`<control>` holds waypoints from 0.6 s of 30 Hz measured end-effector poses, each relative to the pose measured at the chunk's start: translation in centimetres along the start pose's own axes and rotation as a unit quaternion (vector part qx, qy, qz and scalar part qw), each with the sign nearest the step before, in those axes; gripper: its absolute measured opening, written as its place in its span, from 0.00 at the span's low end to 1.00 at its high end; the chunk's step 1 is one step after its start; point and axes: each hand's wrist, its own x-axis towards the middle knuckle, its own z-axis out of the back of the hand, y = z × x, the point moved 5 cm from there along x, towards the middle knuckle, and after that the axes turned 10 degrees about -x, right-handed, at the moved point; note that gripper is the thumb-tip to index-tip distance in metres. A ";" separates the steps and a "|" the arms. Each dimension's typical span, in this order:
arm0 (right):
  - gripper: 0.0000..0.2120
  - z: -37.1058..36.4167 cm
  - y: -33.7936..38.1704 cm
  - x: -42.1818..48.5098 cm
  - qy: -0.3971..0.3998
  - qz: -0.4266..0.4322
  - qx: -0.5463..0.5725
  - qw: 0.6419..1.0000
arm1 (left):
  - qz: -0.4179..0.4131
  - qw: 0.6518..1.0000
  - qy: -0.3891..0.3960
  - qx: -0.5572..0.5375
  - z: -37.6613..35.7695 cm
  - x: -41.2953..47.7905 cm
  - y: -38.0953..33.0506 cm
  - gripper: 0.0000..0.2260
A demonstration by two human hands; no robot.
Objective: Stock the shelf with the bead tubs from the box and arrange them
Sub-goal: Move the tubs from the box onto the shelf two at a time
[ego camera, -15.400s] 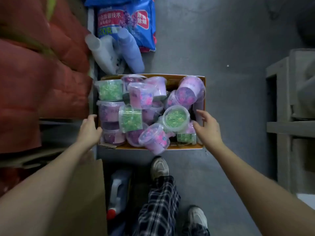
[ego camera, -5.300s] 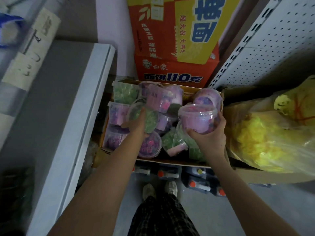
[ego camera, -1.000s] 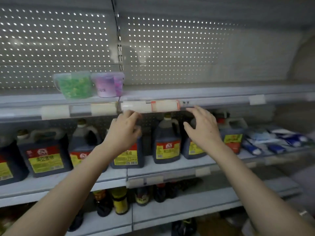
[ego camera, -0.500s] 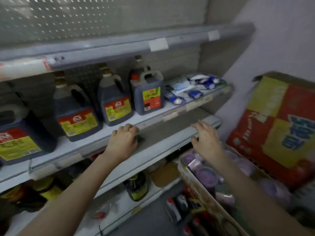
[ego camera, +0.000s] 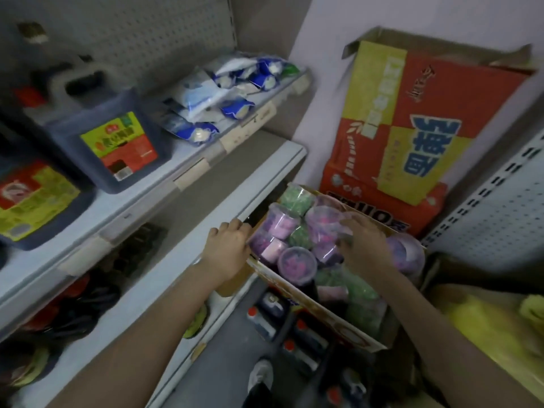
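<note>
We are at the pick-up step. The open cardboard box of clear plastic bead tubs sits low, just beside the end of the grey metal shelf. Our hands are apart: the left hand has fingers curled at the box's left rim (on rim or tub, we cannot tell), and the right hand spreads loosely over a pink-bead tub, not closed on it. Next, we judge, each hand must close round one tub and lift it clear of its neighbours. We count one box and about eleven tubs showing, four green and seven pink or purple.
</note>
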 end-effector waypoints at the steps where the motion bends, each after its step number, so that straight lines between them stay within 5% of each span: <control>1: 0.19 -0.7 -0.6 0.3 0.004 -0.013 0.001 1.000 | -0.009 1.000 0.009 0.001 -1.0 1.1 -0.2 0.17; 6: 0.20 -4.9 -2.5 2.7 0.060 -0.120 0.125 0.983 | -0.026 0.998 0.050 -0.026 -4.9 6.8 0.0 0.15; 13: 0.38 -13.1 -4.0 6.8 0.079 -0.219 0.242 0.942 | 0.025 0.976 0.050 -0.209 -9.8 13.5 1.9 0.40; 18: 0.46 -14.1 -3.6 9.2 0.037 -0.275 0.197 0.940 | 0.043 0.960 0.059 -0.271 -13.8 18.0 2.5 0.47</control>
